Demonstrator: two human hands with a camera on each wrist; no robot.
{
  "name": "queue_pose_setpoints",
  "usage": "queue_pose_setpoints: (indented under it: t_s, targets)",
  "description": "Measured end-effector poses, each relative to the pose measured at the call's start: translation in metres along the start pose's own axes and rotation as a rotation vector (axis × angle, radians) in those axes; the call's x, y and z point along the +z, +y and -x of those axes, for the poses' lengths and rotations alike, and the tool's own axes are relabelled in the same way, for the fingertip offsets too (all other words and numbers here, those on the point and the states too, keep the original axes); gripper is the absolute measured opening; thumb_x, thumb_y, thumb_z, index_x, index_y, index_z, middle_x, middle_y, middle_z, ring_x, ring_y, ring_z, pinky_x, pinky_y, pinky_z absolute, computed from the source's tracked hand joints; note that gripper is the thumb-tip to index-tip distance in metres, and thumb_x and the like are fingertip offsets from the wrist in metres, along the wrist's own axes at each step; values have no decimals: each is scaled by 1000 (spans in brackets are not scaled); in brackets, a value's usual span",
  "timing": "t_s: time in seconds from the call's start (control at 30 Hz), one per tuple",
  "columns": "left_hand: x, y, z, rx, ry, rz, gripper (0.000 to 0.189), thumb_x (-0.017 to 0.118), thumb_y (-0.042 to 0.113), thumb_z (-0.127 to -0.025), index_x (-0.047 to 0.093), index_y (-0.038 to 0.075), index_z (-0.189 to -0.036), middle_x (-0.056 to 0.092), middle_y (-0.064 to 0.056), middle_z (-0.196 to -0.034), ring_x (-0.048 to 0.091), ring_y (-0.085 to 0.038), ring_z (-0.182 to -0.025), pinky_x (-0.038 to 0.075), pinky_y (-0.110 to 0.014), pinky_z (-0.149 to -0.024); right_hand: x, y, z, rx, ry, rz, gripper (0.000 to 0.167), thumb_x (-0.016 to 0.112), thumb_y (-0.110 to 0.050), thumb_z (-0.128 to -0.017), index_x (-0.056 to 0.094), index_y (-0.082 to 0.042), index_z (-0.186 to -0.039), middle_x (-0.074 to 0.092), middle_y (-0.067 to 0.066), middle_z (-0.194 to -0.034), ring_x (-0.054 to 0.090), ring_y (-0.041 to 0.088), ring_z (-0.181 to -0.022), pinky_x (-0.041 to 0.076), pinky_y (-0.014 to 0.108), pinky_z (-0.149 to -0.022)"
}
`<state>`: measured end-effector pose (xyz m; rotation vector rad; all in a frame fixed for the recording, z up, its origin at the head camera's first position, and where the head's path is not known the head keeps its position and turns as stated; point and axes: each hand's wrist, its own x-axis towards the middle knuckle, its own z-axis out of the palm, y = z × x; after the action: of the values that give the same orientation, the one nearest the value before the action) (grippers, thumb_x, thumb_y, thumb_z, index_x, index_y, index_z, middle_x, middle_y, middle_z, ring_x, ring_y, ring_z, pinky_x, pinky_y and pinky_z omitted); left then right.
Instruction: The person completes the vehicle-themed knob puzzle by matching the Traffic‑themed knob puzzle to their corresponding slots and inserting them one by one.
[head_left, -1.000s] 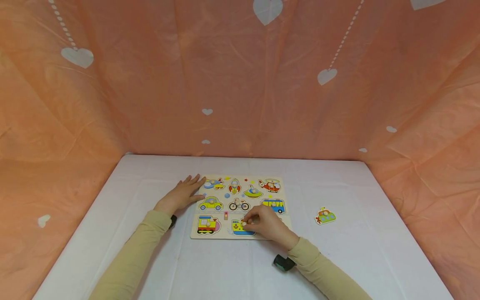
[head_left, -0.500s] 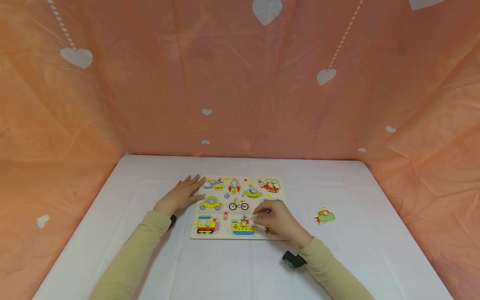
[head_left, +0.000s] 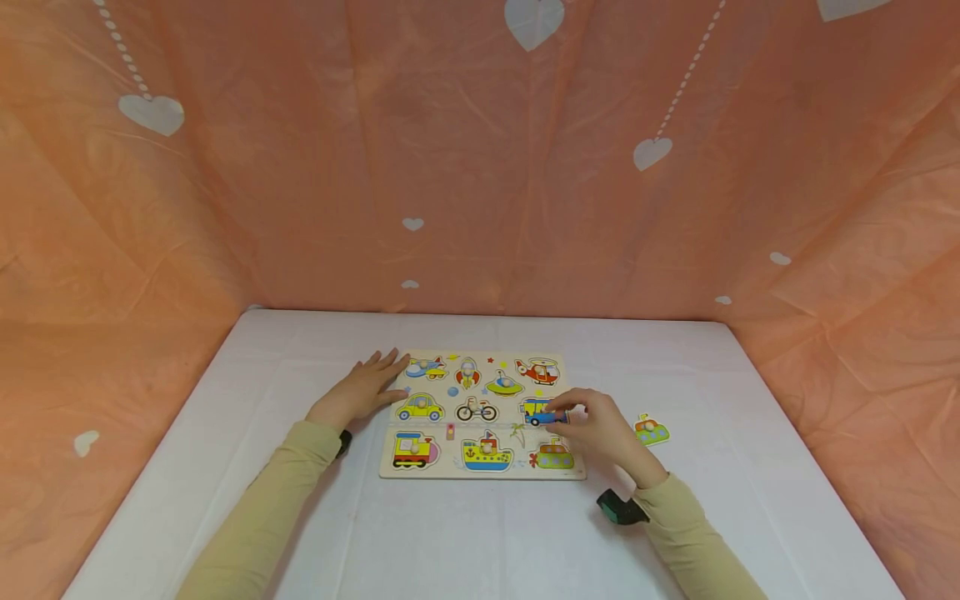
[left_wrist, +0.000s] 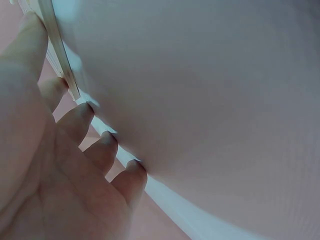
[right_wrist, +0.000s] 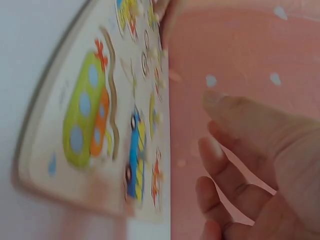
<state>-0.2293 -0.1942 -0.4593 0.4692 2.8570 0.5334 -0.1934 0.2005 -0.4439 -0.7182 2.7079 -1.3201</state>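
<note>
1. Looking down from the head view: left hand (head_left: 365, 393) is lying flat, fingers straight, on the puzzle board's (head_left: 480, 473) left edge. Right hand (head_left: 600, 427) is hovering at the board's right side, fingertips by the blue bus piece (head_left: 542, 410); grip unclear. A loose submarine piece (head_left: 651, 431) is lying on the white table (head_left: 465, 542), just right of that hand.
2. Left wrist view: fingers are pressing flat beside the board edge (left_wrist: 55, 47).
3. Right wrist view: fingers (right_wrist: 220, 165) are hanging loosely curled, holding nothing, above the board (right_wrist: 47, 165).
</note>
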Motion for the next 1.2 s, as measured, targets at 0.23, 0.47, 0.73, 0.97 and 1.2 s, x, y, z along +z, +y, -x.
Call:
queue_pose_setpoints:
  t_s: [0.23,0.47,0.73,0.97,1.2]
  targets:
    - [-1,0,1,-5,8,-9,71,60,38,-94,30,7,-150,20,-20,-155,10,-44,-141,10,-60,-111,-20,12,7,24,40,45,23,80,-11,-77,73,-7,-99,68,0,-88,58,23,-90,41,49,-83]
    - [0,0,1,-9,3,-9,71,60,38,-94,29,7,-150,20,-20,-155,10,-44,-141,9,-60,-111,-36,26,17,33,74,75,25,80,-12,-78,73,-6,-101,69,3,-90,60,26,-90,40,45,-80]
    - [1,-1,0,-11,1,-10,72,59,40,-94,29,8,-150,20,-19,-155,10,-44,-141,9,-60,-111,-53,40,29,147,83,42,27,79,-13,-79,71,-5,-104,66,8,-93,61,25,-71,47,35,-70]
    - [1,-2,-2,-6,-3,-9,72,59,40,-94,28,9,-151,19,-19,-155,9,-43,-141,9,-59,-111,-65,49,39,190,91,34,30,78,-16,-81,70,-4,-106,66,11,-96,59,26,-76,48,29,-63]
    - [2,-2,-1,-10,-7,-7,72,59,40,-94,28,9,-151,19,-18,-156,9,-43,-142,9,-59,-111,-74,59,49,185,122,55,29,77,-19,-82,70,-4,-106,67,7,-94,57,25,-93,41,41,-82]
